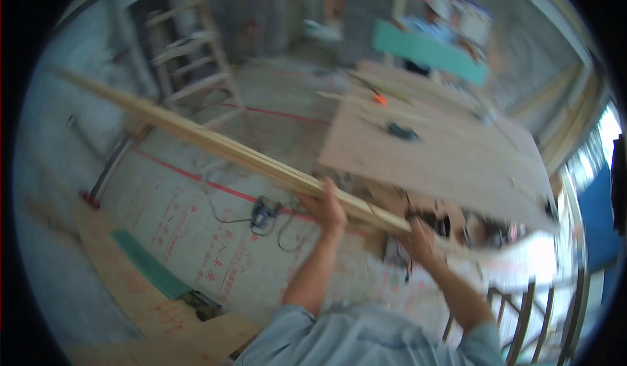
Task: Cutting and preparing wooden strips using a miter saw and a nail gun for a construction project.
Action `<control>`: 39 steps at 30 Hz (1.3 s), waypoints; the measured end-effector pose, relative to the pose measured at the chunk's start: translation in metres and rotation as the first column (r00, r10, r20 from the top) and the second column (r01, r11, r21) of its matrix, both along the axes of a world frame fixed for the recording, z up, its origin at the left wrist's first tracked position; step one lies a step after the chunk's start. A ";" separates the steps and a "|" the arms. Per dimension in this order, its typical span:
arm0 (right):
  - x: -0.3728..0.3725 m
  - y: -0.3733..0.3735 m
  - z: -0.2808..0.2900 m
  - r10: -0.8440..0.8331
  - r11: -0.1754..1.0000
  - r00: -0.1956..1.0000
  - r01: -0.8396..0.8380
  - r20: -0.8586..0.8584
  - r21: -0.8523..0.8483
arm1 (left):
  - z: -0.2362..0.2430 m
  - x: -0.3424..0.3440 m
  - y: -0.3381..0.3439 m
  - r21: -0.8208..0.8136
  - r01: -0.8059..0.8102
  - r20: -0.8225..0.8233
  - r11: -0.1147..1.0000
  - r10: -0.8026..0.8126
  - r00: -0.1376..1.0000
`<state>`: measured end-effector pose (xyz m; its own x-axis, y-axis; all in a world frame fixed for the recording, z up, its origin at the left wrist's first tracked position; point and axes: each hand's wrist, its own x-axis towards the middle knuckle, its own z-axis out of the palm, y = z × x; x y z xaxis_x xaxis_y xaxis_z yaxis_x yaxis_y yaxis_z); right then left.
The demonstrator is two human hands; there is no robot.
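Note:
A bundle of long, pale wooden strips [196, 147] runs diagonally from the far left down toward the right. My left hand [324, 209] is closed around its middle, and my right hand [419, 238] grips it further right, near its lower end; the picture is blurred. A dark power tool [264, 214] with a cord lies on the covered floor beneath the strips. Beyond them is a large plywood worktop [431, 150] bearing a dark green tool [401, 131], an orange-handled item [379, 97] and thin strips.
A wooden stepladder [189, 65] leans at the back left. A co-worker [428, 30] holds a green board [431, 52] behind the worktop. Boards and a green strip [147, 261] lie at lower left; railing-like bars [529, 317] stand at lower right, with clutter under the worktop.

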<state>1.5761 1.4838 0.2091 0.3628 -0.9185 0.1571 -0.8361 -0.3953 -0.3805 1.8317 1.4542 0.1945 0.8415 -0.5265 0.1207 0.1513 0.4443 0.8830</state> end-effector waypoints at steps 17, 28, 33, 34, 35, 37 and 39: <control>-0.074 0.085 -0.147 -0.135 0.988 0.990 0.132 0.041 0.076 | 0.026 0.115 -0.028 -0.107 0.224 -0.124 0.969 -0.237 0.964; -0.004 0.016 -0.213 -0.263 0.924 0.955 0.208 0.139 0.319 | 0.111 0.059 -0.147 -0.085 0.429 0.340 0.899 -0.379 0.861; -0.012 0.002 -0.138 -0.329 0.930 0.892 0.248 0.310 0.272 | 0.105 0.039 -0.174 -0.018 0.370 0.623 0.929 -0.279 0.731; -0.016 -0.005 -0.107 -0.285 0.956 0.887 0.236 0.363 0.174 | 0.101 0.037 -0.176 0.023 0.383 0.650 0.923 -0.305 0.696; -0.023 -0.014 -0.070 -0.300 0.954 0.876 0.265 0.378 0.144 | 0.097 0.036 -0.175 0.036 0.340 0.702 0.940 -0.266 0.661; -0.042 -0.036 0.015 -0.215 0.975 0.853 0.216 0.477 0.053 | 0.084 0.035 -0.165 0.034 0.397 0.747 0.917 -0.288 0.600; -0.063 -0.057 0.103 0.085 0.942 0.745 0.157 0.662 -0.298 | 0.065 0.031 -0.144 0.063 0.576 0.697 0.815 -0.450 0.559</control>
